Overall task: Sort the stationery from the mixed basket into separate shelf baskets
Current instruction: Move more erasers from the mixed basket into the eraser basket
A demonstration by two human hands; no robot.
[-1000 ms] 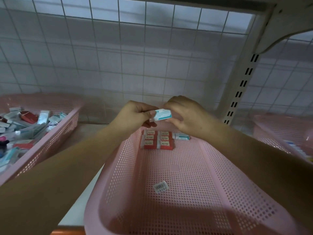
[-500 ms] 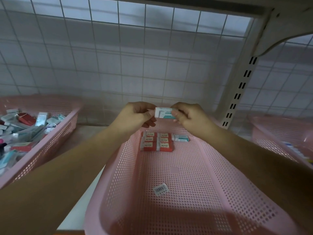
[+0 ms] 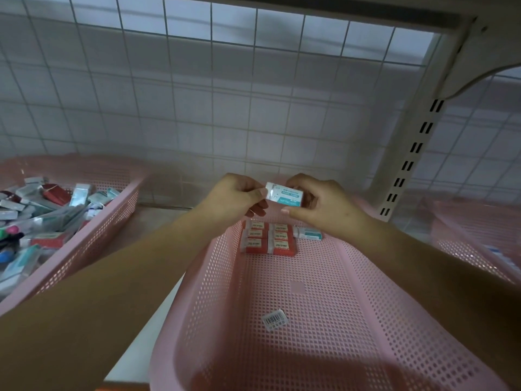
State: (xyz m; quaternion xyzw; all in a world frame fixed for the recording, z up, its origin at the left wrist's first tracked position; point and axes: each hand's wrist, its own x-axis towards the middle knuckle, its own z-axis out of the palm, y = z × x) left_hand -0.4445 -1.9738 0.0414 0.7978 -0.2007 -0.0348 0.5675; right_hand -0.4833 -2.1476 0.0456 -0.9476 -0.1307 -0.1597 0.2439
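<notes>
We log sorting as barely begun: left hand (image 3: 234,197) and right hand (image 3: 318,207) together pinch one teal-white eraser (image 3: 284,194) over the 12 o'clock end of the centre basket (image 3: 324,306), above red erasers (image 3: 267,238) already filed; mixed basket (image 3: 98,235), 9 o'clock, heaped full.

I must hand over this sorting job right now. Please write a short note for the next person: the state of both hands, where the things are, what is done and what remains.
Hands: the left hand and the right hand both pinch one white-and-teal pack above the far end of the middle pink basket.
Done: a block of red 2B packs lies at that basket's far wall, with a second white-and-teal pack to its right.
Left: set down the held pack. The mixed basket on the left holds much unsorted stationery.
Note: a barcode sticker lies on the basket floor.
</notes>
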